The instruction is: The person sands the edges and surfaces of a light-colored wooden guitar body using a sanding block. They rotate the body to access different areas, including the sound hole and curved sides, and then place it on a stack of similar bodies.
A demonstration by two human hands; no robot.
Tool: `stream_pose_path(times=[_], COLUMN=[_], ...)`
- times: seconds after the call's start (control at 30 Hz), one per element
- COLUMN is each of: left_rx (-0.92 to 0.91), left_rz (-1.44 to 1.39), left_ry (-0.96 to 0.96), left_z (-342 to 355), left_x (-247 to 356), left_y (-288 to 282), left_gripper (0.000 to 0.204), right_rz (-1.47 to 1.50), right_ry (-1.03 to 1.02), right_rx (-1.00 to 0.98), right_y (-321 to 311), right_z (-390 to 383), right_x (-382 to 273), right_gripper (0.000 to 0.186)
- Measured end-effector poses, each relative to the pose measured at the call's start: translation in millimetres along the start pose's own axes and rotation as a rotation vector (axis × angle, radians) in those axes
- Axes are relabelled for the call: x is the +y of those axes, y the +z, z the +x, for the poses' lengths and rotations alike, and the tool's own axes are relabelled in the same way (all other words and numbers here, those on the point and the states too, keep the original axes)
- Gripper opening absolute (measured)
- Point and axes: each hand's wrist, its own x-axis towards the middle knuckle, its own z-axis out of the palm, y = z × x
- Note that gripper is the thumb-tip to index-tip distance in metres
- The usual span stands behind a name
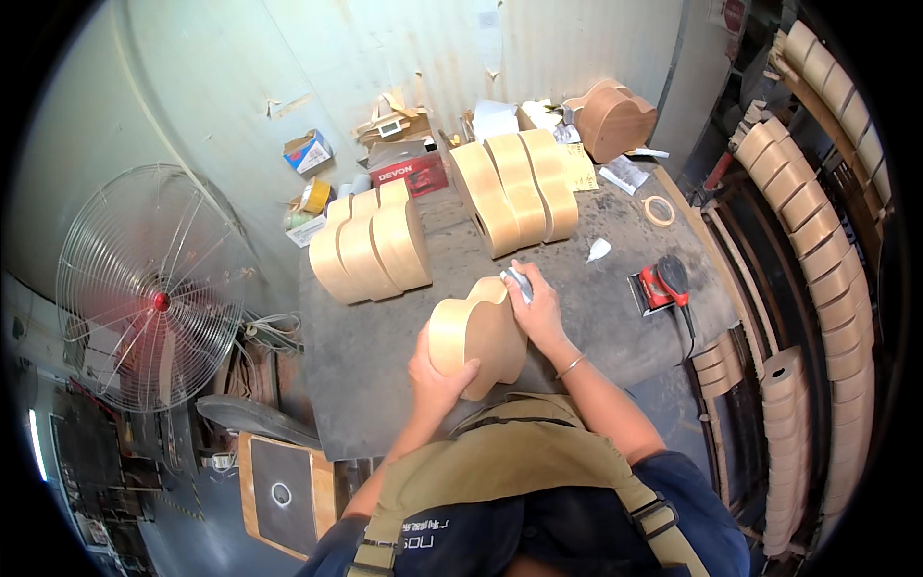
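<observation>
A small unfinished guitar body [478, 332] of pale wood stands on edge at the near side of the grey workbench [385, 385]; the left hand [437, 377] grips its lower bout, fingers wrapped over the side; the right hand [536, 306] presses a small sanding block [518, 282] against the upper edge, fingers closed on it; two rows of similar bodies [370, 245] [514, 188] stand upright behind; a red and black power sander [661, 284] lies to the right, well apart; a standing fan [149, 288] is at the left.
</observation>
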Motion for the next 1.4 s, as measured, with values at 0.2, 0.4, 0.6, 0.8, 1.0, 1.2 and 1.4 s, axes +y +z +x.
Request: stream_pose_path(times=[0.2,0.4,0.6,0.8,1.0,1.2,1.4], left_rx=[-0.071,-0.419,-0.649,-0.503,-0.220,-0.129,-0.093], left_rz=[-0.203,0.212,0.552,0.428,0.284,0.213,0.075], left_ry=[-0.044,-0.183,-0.147,-0.066,0.125,0.118,0.059], left_z=[-7.3,7.0,50.3,75.5,63.6,47.6,23.3], left_x=[-25.9,-41.6,-34.7,-3.8,19.6,9.0,-13.4], left_y=[-39.6,-123.6,-67.2,-13.6,25.1,34.1,4.0], left_gripper=[0.078,0.079,0.078,0.083,0.083,0.089,0.089], right_rz=[0.034,0.022,0.075,0.140,0.010,-0.114,0.067], right_ry=[0.241,0.092,-0.120,-0.068,-0.416,-0.459,-0.036], right_rx=[-0.086,-0.124,-0.302,-0.151,0.157,0.050,0.043], right_y=[5.3,0.2,4.3,-23.3,-47.5,-35.8,-48.5], right_z=[16.6,-15.1,-55.5,-38.0,-27.5,-26.8,19.2], right_x=[58.4,0.8,-57.3,-41.2,-48.6,-50.2,-2.8], right_gripper=[0.032,0.031,0.027,0.031,0.041,0.037,0.027])
